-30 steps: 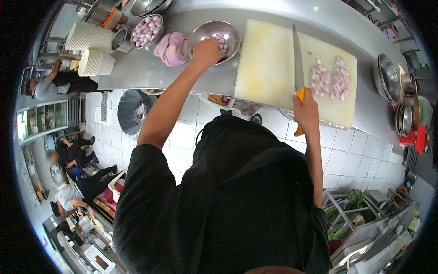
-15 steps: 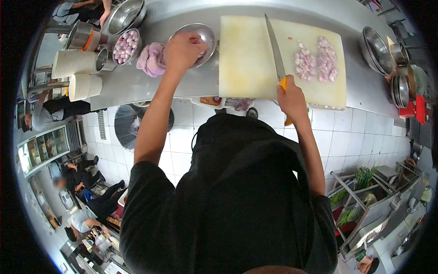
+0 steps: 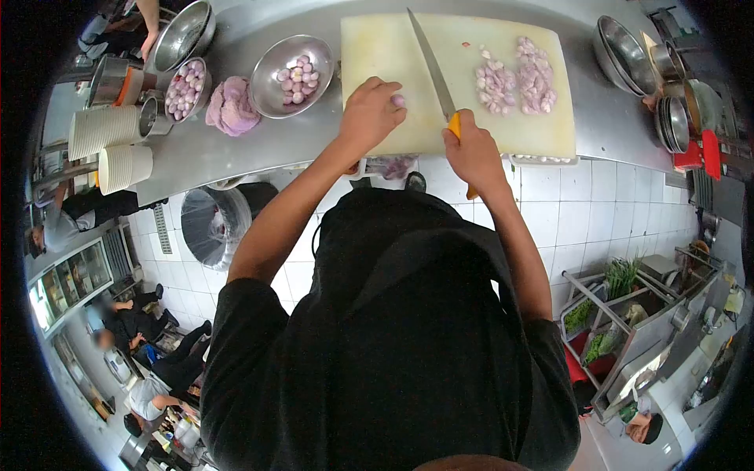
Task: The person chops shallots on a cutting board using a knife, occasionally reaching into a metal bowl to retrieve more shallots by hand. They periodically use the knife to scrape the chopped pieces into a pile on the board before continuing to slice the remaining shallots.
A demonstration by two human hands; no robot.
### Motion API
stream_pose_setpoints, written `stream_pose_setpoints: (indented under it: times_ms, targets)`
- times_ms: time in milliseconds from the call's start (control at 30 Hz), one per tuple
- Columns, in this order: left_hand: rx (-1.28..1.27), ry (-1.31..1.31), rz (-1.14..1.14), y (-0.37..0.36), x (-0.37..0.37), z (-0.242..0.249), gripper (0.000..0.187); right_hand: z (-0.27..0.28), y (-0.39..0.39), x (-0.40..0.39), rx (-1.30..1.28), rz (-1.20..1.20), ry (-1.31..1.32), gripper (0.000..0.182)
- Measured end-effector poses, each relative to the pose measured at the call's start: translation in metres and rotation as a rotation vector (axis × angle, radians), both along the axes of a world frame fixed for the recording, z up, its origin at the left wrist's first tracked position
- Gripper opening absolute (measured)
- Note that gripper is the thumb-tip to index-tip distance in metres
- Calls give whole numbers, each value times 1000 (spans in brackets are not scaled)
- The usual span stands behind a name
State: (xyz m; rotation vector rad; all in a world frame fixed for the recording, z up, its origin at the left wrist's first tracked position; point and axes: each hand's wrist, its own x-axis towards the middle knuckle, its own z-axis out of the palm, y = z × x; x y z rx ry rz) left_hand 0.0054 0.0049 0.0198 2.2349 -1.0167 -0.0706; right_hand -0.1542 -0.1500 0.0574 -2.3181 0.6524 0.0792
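Note:
My left hand (image 3: 372, 114) is over the left part of the cutting board (image 3: 369, 47), its fingers closed on a small purple shallot (image 3: 398, 100). In my right hand (image 3: 471, 149) is the orange handle of a long knife (image 3: 433, 63), whose blade lies over the board and points away from me. Two piles of peeled, cut shallots, a smaller one (image 3: 495, 85) and a larger one (image 3: 536, 76), sit on the board's right part. Left of the board, a metal bowl (image 3: 268, 86) holds several whole shallots.
A pink cloth (image 3: 232, 107) lies beside another bowl of shallots (image 3: 185, 89) on the steel counter (image 3: 188, 161). Stacked white containers (image 3: 104, 132) stand at the left, metal bowls (image 3: 624, 56) at the right. Other people are at the far left; one person's arm (image 3: 148, 23) reaches in top left.
My left hand has come out of the metal bowl and moved right to the board with a shallot. My right hand still holds the knife. The whole view has shifted a little.

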Motion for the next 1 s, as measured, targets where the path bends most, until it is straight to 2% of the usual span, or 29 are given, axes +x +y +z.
stream_pose_setpoints:
  times_ms: [133,333,433,633,833,933,1000]
  targets:
    - [-159,163,113,9,-12,5,26,18,13,0,61,57,48,32]
    - [-335,242,106,3,-17,-11,17,34,23,4,90,113,140,32]
    - [-345,279,105,-1,-18,-8,14,45,23,-2,58,143,169,31]
    - [-312,151,92,-6,-14,-19,17,58,24,-9,33,163,232,30]
    - [-335,148,93,-4,-14,-23,19,6,30,38,-30,143,104,32]
    - [-309,92,86,-4,-12,-23,18,21,25,44,-62,177,124,32]
    - [-313,101,79,-4,-10,-24,18,46,26,41,2,165,226,32]
